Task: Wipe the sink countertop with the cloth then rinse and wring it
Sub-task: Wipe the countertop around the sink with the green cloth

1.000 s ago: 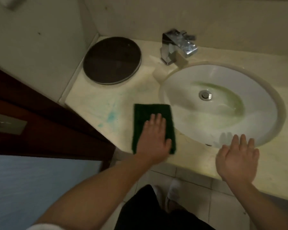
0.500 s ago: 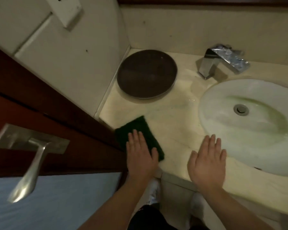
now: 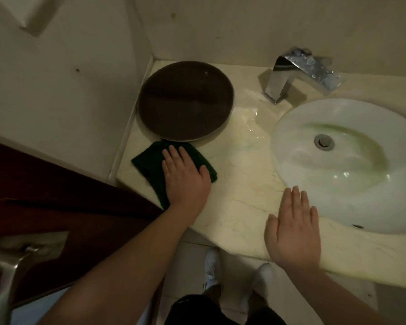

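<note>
At the counter's (image 3: 239,184) left end, just before a round dark tray (image 3: 185,102), the left hand (image 3: 185,177) presses flat on the green cloth (image 3: 148,163) — right hand (image 3: 293,228) spread flat on marble beside the basin (image 3: 352,184) — faucet (image 3: 298,73) behind.

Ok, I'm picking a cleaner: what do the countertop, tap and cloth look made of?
Countertop: polished cream marble or lookalike stone, judging by veins and sheen. Tap: chromed metal, with mirror-like reflections. Cloth: dark green, matte, soft fabric or scouring pad; too dim to tell.
</note>
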Demonstrator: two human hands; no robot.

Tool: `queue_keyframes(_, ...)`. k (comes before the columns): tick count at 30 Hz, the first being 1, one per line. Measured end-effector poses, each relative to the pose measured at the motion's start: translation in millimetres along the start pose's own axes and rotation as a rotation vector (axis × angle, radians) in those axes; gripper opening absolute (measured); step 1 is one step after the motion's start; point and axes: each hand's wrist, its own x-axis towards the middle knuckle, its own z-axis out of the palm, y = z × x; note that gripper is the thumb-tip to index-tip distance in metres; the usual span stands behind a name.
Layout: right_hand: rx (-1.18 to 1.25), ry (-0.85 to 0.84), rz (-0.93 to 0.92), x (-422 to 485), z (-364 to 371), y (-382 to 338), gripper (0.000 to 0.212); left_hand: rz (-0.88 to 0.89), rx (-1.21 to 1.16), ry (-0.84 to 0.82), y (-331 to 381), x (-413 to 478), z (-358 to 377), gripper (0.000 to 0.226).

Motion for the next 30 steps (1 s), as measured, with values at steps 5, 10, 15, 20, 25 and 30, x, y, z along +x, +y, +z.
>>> queue_keyframes(5,-0.02,-0.012,0.003,0,-1,1,0.069,0.284,0.036,-0.047,34,-57,11,0.077)
queue_keyframes(10,-0.01,-0.028,-0.006,1,-1,1,0.07,0.477,0.03,-0.138,17,-103,19,0.078)
queue_keyframes(15,0.116,0.012,0.0,15,-14,7,0.068,0.064,0.025,-0.017,-28,-59,11,0.078)
queue_keyframes(20,0.052,-0.049,-0.162,41,-12,9,0.067,-0.171,-0.006,-0.018,-7,-12,3,0.078)
queue_keyframes(25,0.07,-0.07,-0.156,41,-11,12,0.067,0.16,0.053,-0.035,64,-31,8,0.074)
queue_keyframes(30,0.073,-0.069,-0.17,44,-10,13,0.067,0.311,0.014,-0.061,108,1,10,0.073)
